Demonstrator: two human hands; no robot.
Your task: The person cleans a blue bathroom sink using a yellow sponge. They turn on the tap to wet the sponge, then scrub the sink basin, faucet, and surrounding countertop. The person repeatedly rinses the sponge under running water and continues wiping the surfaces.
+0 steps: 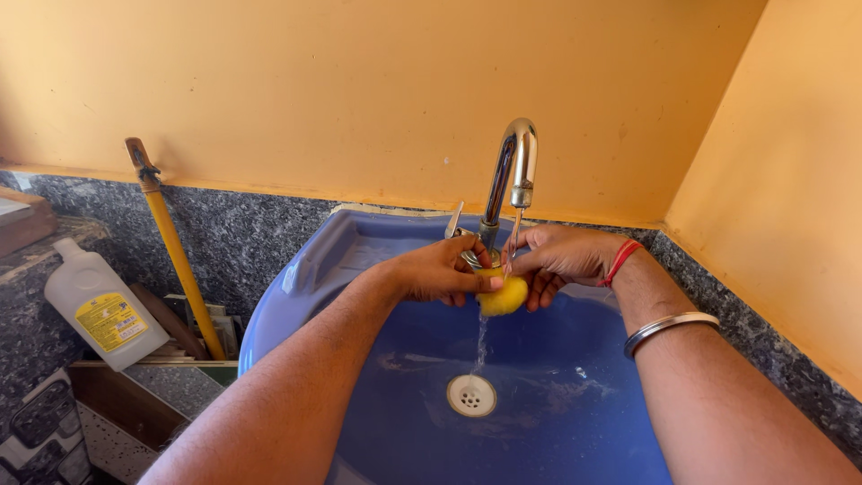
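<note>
Yellow fruit (503,295) between left hand (440,272) and right hand (561,258), under tap (514,171).

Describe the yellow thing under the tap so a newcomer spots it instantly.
Start at the blue sink and its chrome tap. Right under the water stream, the left hand and right hand hold a small round yellow fruit, the only bright yellow object inside the basin.

From here I see a white plastic bottle with a yellow label (101,310) leaning at the left, beside a dark speckled stone desk (36,332). A yellow stick with a brownish top end (175,251) leans against the speckled grey stone backsplash (242,238). Above it rises a plain orange painted wall (359,90). Patterned tiles (45,431) sit bottom left.
</note>
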